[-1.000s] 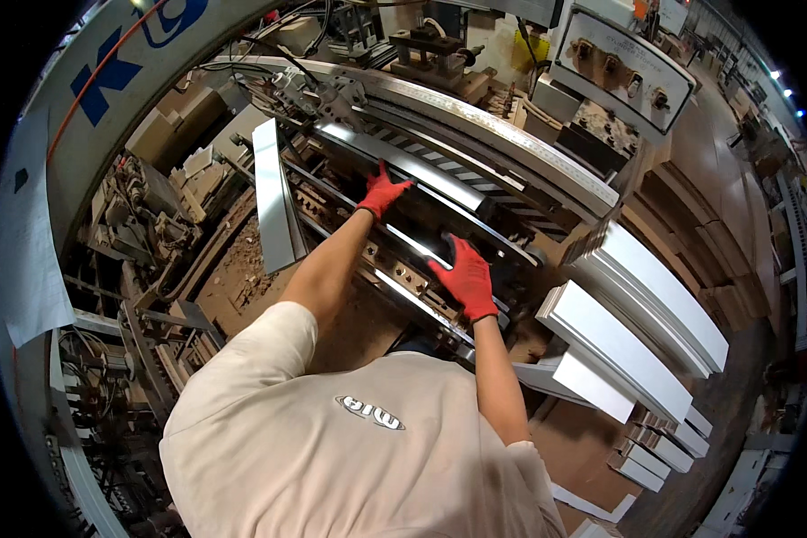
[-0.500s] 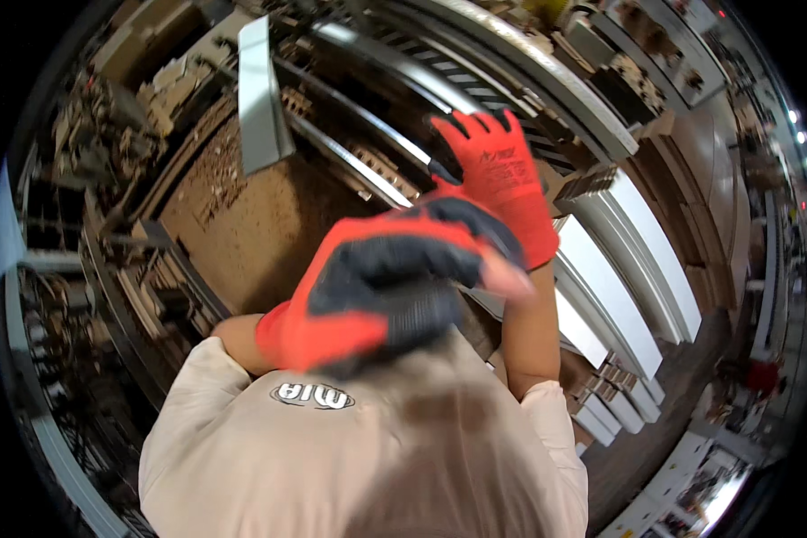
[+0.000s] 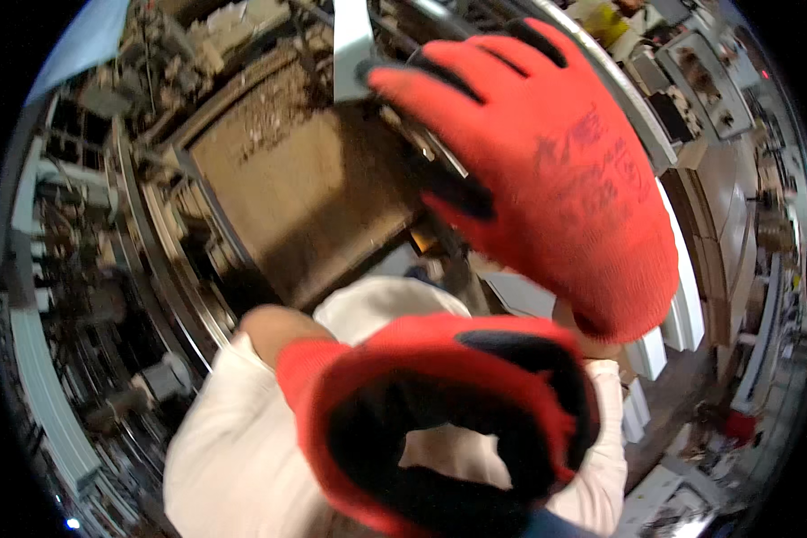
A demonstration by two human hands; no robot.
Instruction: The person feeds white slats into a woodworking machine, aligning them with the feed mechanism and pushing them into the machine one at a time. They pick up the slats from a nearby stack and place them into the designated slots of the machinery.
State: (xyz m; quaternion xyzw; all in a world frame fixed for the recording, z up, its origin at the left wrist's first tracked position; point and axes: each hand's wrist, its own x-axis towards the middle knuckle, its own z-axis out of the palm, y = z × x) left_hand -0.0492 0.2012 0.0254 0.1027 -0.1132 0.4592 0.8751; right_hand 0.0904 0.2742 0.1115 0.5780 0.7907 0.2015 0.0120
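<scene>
Both hands wear red knit gloves with black coated palms and fingertips, raised close to the view. My left hand [image 3: 439, 377], lower, is loosely curled, palm side showing. The wide gap inside its curve shows only the pale shirt [image 3: 224, 430] behind, with nothing held in it. My right hand [image 3: 556, 170] is above and to the right, back toward the view. Its fingers stretch to the upper left, the thumb apart from them, and nothing shows in them. Its foremost fingertip overlaps a pale flat strip [image 3: 353, 45] farther off.
Beyond the hands lies a brown, dusty board surface [image 3: 287, 188] littered with chips. Metal rails and machine parts [image 3: 99, 305] stand to the left. At right are stacked white strips [image 3: 686, 305] and stacked brown boards [image 3: 713, 224].
Both hands have come nearer the view and look larger. My left hand has shifted down and right; the right hand has risen. The surroundings have shifted as the head turned.
</scene>
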